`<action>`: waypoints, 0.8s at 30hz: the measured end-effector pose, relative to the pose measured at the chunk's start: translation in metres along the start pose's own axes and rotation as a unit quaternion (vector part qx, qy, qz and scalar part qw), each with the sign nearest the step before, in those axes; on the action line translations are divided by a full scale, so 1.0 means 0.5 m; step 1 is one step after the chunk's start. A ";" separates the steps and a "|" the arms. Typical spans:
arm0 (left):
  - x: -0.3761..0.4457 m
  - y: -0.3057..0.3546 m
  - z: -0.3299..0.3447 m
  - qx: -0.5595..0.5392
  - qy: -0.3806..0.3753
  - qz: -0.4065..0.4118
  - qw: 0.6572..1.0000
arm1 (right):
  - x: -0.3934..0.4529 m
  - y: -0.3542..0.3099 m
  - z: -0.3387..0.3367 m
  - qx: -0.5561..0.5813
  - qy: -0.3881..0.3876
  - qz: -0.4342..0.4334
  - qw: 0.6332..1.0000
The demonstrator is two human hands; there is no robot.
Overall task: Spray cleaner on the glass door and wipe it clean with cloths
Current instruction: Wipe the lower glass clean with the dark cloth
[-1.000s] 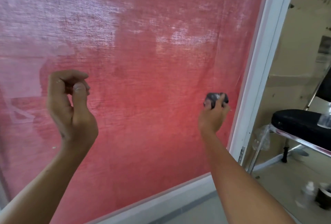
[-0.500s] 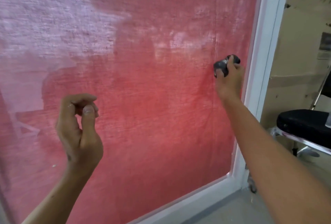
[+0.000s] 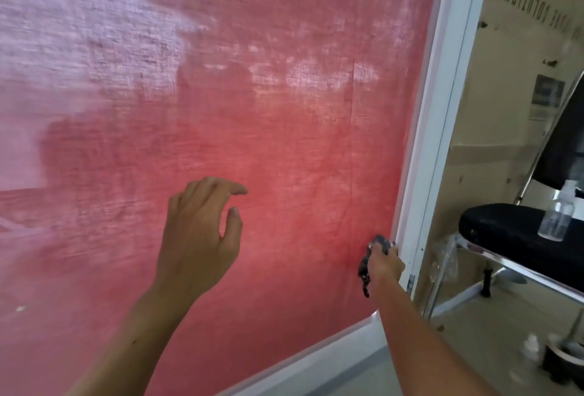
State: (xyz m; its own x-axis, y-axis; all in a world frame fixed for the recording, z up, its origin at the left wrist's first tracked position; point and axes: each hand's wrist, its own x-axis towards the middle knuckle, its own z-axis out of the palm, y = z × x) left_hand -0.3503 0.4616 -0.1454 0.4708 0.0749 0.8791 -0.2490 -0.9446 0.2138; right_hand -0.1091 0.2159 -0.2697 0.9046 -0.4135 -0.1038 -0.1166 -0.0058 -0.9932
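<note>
Wiping low along the right side of the glass door point(image 3: 221, 111), the person's right hand point(image 3: 384, 264) is closed tight around a dark, bunched cloth point(image 3: 366, 264), pressed to the pane just beside the white frame point(image 3: 439, 130). The left hand point(image 3: 197, 237) is empty, fingers loosely spread and curled, raised in front of the middle of the glass; I cannot tell whether it touches. A red fabric hangs behind the pane, so streaks are hard to judge from where I stand. A clear spray bottle point(image 3: 557, 215) stands on the black seat of a chair point(image 3: 505, 231) past the doorway, well apart from both hands.

My worry is the corner: the cloth is wadded so small that knuckles may scrape the frame or the small metal fitting low on it, and the bottom edge could be missed. A dirty cloth might smear grime. If the free hand leans on the glass, it would likely leave prints.
</note>
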 end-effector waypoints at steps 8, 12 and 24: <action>0.006 0.021 0.025 0.036 -0.016 -0.015 0.999 | 0.004 -0.115 0.006 0.106 0.059 -0.046 0.992; 0.010 0.024 0.033 0.040 -0.021 -0.020 0.999 | -0.039 -0.217 0.007 0.074 0.064 -0.209 0.973; 0.066 0.050 0.017 0.000 0.035 -0.041 0.999 | -0.014 -0.459 -0.027 0.075 0.010 -0.306 0.949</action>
State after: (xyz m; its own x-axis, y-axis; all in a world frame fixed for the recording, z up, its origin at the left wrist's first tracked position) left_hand -0.3339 0.4377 -0.1145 0.4289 0.1742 0.8864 -0.2115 -0.9346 0.2860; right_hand -0.0945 0.2076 -0.0404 0.7761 -0.3915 0.4943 0.4893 -0.1205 -0.8637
